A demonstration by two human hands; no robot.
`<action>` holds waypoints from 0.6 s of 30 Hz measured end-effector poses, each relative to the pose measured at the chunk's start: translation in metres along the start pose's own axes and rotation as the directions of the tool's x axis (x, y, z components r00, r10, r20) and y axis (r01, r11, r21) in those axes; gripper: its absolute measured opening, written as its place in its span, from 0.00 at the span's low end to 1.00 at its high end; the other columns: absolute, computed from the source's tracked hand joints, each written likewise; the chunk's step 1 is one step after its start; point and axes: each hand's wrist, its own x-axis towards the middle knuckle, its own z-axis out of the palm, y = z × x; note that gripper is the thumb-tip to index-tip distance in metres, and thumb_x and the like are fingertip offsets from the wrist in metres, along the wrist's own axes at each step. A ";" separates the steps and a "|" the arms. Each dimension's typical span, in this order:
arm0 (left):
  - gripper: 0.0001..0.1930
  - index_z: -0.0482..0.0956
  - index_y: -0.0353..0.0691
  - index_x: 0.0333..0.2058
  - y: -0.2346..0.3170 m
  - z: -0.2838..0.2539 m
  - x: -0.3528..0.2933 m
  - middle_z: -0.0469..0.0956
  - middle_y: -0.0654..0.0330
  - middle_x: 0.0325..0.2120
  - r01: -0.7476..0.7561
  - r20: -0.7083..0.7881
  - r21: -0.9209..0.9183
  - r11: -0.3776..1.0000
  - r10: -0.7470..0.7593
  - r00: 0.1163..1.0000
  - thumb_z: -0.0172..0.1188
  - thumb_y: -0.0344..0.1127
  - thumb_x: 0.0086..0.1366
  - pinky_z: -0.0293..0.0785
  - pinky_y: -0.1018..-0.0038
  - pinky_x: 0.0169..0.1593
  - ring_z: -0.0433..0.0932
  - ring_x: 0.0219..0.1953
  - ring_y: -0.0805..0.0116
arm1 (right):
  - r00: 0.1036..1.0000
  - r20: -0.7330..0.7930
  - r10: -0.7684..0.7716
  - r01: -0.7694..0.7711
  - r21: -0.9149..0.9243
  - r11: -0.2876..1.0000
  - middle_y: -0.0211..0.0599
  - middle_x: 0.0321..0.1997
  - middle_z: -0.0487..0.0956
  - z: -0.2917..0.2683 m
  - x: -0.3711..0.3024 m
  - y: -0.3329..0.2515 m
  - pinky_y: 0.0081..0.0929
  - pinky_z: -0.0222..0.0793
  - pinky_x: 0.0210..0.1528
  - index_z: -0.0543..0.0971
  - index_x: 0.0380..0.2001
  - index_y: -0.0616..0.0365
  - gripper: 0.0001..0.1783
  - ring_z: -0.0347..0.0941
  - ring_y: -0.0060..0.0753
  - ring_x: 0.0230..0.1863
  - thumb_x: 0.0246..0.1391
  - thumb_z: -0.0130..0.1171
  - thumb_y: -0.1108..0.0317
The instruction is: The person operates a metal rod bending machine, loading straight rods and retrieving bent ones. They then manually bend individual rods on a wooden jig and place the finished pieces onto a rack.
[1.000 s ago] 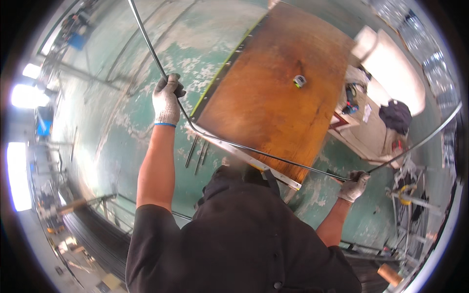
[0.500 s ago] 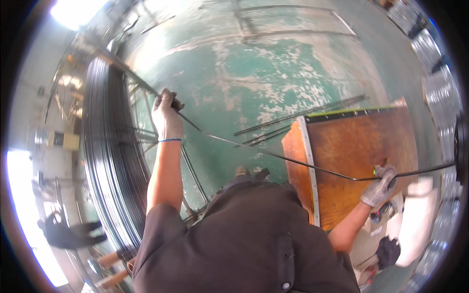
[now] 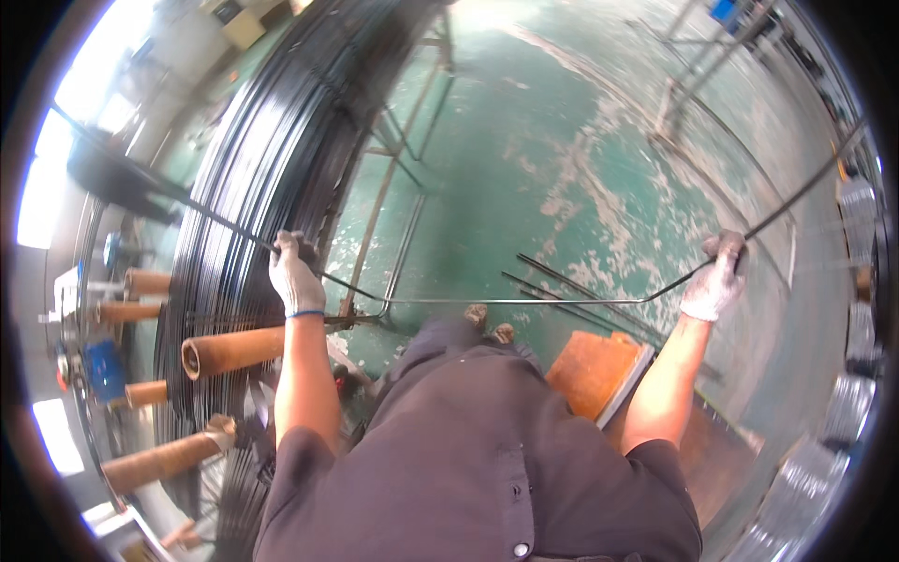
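Note:
A long, thin dark metal rod [image 3: 515,302] stretches across in front of my body, and both ends run on past my hands. My left hand [image 3: 297,281], in a grey-white work glove with a blue cuff edge, is closed around it beside the stack of long dark rods [image 3: 248,178]. On the other side my right hand [image 3: 714,281], gloved alike, grips the same rod above the floor. Between the hands the rod looks straight in the middle and angles upward near each glove.
Brown cardboard tubes [image 3: 234,353] jut out at the left by the stack. Several loose rods [image 3: 571,288] lie on the worn green floor. A brown board-topped stand [image 3: 599,370] is near my right forearm. Wrapped bundles [image 3: 796,487] line the right, and a metal frame [image 3: 670,112] stands farther off.
My view has turned left, so the stack and tubes come closer and the brown stand drops lower. My right hand has risen, my left lowered, and the rod now lies level between them.

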 end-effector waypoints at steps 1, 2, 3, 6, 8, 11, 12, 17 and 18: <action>0.16 0.80 0.39 0.36 -0.008 -0.022 0.006 0.77 0.65 0.26 0.012 -0.047 0.001 1.000 -0.012 0.999 0.60 0.48 0.76 0.73 0.75 0.33 0.75 0.27 0.73 | 0.999 0.039 0.038 -0.040 0.075 0.996 0.31 0.29 0.75 0.023 0.005 0.022 0.31 0.68 0.43 0.78 0.37 0.62 0.19 0.70 0.26 0.34 0.71 0.58 0.54; 0.16 0.80 0.39 0.37 -0.017 -0.048 0.012 0.77 0.65 0.25 0.023 -0.116 -0.020 1.000 -0.025 0.993 0.62 0.48 0.75 0.73 0.75 0.34 0.75 0.27 0.73 | 0.995 0.092 0.040 -0.046 0.064 0.997 0.29 0.27 0.74 0.062 0.008 0.036 0.27 0.65 0.40 0.78 0.34 0.60 0.17 0.69 0.24 0.32 0.70 0.60 0.56; 0.16 0.80 0.39 0.36 -0.022 -0.064 0.011 0.78 0.64 0.25 0.036 -0.140 -0.038 0.999 -0.041 0.989 0.63 0.48 0.74 0.74 0.75 0.34 0.76 0.27 0.73 | 0.981 0.164 0.102 -0.125 0.141 0.982 0.27 0.26 0.74 0.091 0.009 0.058 0.25 0.63 0.38 0.78 0.33 0.60 0.16 0.68 0.22 0.29 0.68 0.62 0.57; 0.16 0.80 0.40 0.36 -0.048 -0.121 0.027 0.80 0.63 0.26 0.020 -0.286 -0.094 0.995 -0.047 0.957 0.63 0.47 0.74 0.74 0.74 0.34 0.77 0.28 0.72 | 0.937 0.294 0.190 -0.216 0.057 0.975 0.24 0.23 0.72 0.180 0.000 0.110 0.27 0.67 0.42 0.80 0.37 0.58 0.14 0.68 0.21 0.29 0.66 0.66 0.58; 0.13 0.79 0.43 0.34 -0.065 -0.137 0.032 0.78 0.65 0.25 -0.007 -0.379 -0.114 0.993 -0.037 0.925 0.60 0.45 0.76 0.73 0.74 0.33 0.76 0.27 0.72 | 0.921 0.368 0.129 -0.118 -0.052 0.992 0.24 0.26 0.76 0.239 -0.014 0.133 0.26 0.67 0.41 0.80 0.35 0.58 0.16 0.71 0.21 0.31 0.66 0.65 0.54; 0.11 0.76 0.46 0.30 -0.117 -0.194 0.053 0.77 0.68 0.26 0.024 -0.445 -0.158 0.987 -0.093 0.891 0.59 0.40 0.75 0.72 0.75 0.32 0.75 0.27 0.76 | 0.868 0.495 0.023 0.052 -0.137 0.989 0.23 0.30 0.79 0.341 -0.039 0.157 0.26 0.69 0.39 0.82 0.35 0.56 0.20 0.71 0.20 0.33 0.67 0.62 0.48; 0.10 0.77 0.47 0.31 -0.111 -0.171 0.053 0.77 0.68 0.25 0.053 -0.544 -0.192 0.980 -0.151 0.825 0.61 0.39 0.74 0.72 0.74 0.33 0.75 0.27 0.75 | 0.828 0.559 0.049 0.109 -0.246 0.963 0.23 0.30 0.80 0.369 -0.044 0.167 0.27 0.70 0.38 0.83 0.37 0.57 0.21 0.72 0.21 0.33 0.68 0.61 0.48; 0.13 0.74 0.48 0.28 -0.149 -0.226 0.075 0.74 0.68 0.23 0.152 -0.697 -0.066 0.986 -0.154 0.700 0.56 0.42 0.74 0.69 0.70 0.34 0.71 0.26 0.73 | 0.632 0.743 0.222 -0.024 -0.267 0.964 0.32 0.34 0.86 0.512 -0.111 0.172 0.28 0.76 0.40 0.83 0.43 0.58 0.15 0.82 0.26 0.34 0.68 0.61 0.56; 0.14 0.74 0.48 0.28 -0.153 -0.231 0.082 0.74 0.68 0.24 0.172 -0.704 -0.094 0.981 -0.187 0.685 0.55 0.44 0.74 0.69 0.70 0.34 0.71 0.27 0.73 | 0.592 0.754 0.285 -0.028 -0.334 0.942 0.34 0.35 0.87 0.538 -0.124 0.168 0.29 0.76 0.40 0.83 0.43 0.58 0.14 0.83 0.29 0.34 0.68 0.61 0.57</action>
